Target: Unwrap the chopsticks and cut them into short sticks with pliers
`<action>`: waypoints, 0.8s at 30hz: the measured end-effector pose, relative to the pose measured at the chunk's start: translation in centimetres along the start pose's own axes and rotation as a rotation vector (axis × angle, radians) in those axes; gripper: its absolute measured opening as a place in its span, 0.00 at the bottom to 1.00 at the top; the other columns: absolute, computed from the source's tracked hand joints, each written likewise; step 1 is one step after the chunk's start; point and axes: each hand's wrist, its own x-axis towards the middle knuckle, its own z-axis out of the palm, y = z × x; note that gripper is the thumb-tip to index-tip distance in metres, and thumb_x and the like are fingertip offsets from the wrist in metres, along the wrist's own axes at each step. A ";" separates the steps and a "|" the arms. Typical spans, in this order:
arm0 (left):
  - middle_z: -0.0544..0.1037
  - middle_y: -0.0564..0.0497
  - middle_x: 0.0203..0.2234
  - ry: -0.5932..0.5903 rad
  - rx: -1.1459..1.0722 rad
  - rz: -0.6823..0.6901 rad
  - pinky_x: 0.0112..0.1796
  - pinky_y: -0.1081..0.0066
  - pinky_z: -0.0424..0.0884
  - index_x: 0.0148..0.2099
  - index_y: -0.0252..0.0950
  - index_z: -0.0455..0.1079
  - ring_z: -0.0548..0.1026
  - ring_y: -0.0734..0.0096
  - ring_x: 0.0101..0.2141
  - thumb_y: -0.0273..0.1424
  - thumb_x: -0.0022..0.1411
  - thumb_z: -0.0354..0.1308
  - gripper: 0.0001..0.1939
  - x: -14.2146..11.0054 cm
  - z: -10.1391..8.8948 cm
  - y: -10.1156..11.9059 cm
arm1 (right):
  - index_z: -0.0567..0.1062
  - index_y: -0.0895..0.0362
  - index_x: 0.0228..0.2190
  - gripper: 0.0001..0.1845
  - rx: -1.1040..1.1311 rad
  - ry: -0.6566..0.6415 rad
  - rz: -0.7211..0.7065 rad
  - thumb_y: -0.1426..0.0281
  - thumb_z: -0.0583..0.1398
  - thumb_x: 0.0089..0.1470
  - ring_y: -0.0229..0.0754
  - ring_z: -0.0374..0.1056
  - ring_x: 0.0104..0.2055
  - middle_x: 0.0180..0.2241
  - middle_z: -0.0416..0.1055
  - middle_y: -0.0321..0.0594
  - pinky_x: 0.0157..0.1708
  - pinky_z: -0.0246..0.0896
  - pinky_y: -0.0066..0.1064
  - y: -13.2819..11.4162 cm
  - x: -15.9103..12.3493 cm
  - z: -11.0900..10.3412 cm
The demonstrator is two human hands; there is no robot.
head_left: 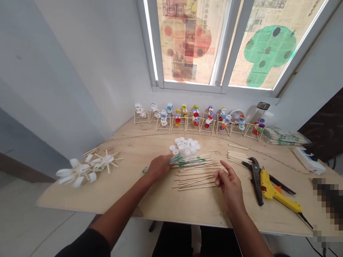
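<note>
On the surface [120, 192] | left hand [159, 167] closed over the end of the wrapped sticks [184, 160], long axis running left-right | white caps [184, 146] heaped just behind them | loose sticks [197, 176] lay parallel below | right hand [227, 180] spread open, apart from them, just beside their right ends, the nearer hand to them

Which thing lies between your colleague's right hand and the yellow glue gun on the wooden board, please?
In the head view, a pair of black-handled cutters lies between the right hand and the yellow glue gun, just beside the gun.
</note>
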 end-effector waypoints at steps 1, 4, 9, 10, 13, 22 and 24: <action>0.77 0.45 0.36 -0.009 0.004 0.001 0.33 0.70 0.64 0.38 0.39 0.69 0.74 0.59 0.40 0.35 0.61 0.47 0.11 0.0 0.0 0.0 | 0.66 0.56 0.49 0.29 0.001 -0.004 0.008 0.65 0.63 0.44 0.31 0.57 0.19 0.22 0.69 0.30 0.20 0.51 0.24 0.0 -0.1 0.2; 0.77 0.44 0.35 -0.033 0.016 0.005 0.32 0.69 0.64 0.36 0.38 0.69 0.74 0.57 0.38 0.36 0.60 0.48 0.11 0.2 -0.1 -0.1 | 0.68 0.57 0.47 0.26 0.002 -0.008 0.033 0.64 0.63 0.45 0.31 0.56 0.19 0.22 0.68 0.30 0.20 0.50 0.24 0.0 -0.3 0.7; 0.77 0.43 0.33 -0.042 0.014 0.027 0.32 0.69 0.63 0.34 0.38 0.70 0.74 0.56 0.37 0.33 0.58 0.50 0.09 0.8 -0.2 -0.3 | 0.70 0.57 0.43 0.22 0.016 -0.032 0.068 0.63 0.63 0.45 0.30 0.56 0.20 0.23 0.69 0.32 0.21 0.50 0.23 0.3 -0.7 0.8; 0.77 0.44 0.33 -0.039 0.006 0.033 0.32 0.70 0.63 0.33 0.38 0.70 0.74 0.57 0.37 0.32 0.57 0.50 0.08 1.0 -0.3 -0.4 | 0.71 0.57 0.42 0.21 0.018 -0.034 0.074 0.63 0.63 0.45 0.30 0.56 0.20 0.23 0.69 0.32 0.21 0.50 0.23 0.4 -0.7 0.8; 0.77 0.47 0.31 -0.027 -0.029 0.056 0.31 0.74 0.61 0.32 0.38 0.69 0.74 0.63 0.34 0.31 0.58 0.49 0.08 1.2 -0.7 -0.9 | 0.72 0.57 0.40 0.19 0.026 -0.036 0.083 0.63 0.64 0.45 0.30 0.56 0.20 0.23 0.69 0.32 0.21 0.50 0.23 0.4 -0.6 0.7; 0.60 0.57 0.17 0.006 -0.449 0.099 0.24 0.78 0.55 0.20 0.36 0.56 0.60 0.75 0.22 0.43 0.56 0.48 0.18 -2.1 -3.5 -0.4 | 0.72 0.56 0.43 0.22 0.070 -0.087 0.074 0.61 0.64 0.45 0.29 0.56 0.19 0.24 0.70 0.31 0.20 0.50 0.23 -0.3 1.1 1.9; 0.57 0.57 0.17 -0.063 -0.516 0.116 0.23 0.78 0.54 0.20 0.36 0.54 0.58 0.76 0.21 0.43 0.55 0.49 0.19 -3.1 -3.7 0.3 | 0.73 0.56 0.40 0.20 0.098 -0.110 0.071 0.61 0.64 0.45 0.28 0.56 0.19 0.23 0.68 0.31 0.20 0.49 0.22 -0.5 1.4 2.4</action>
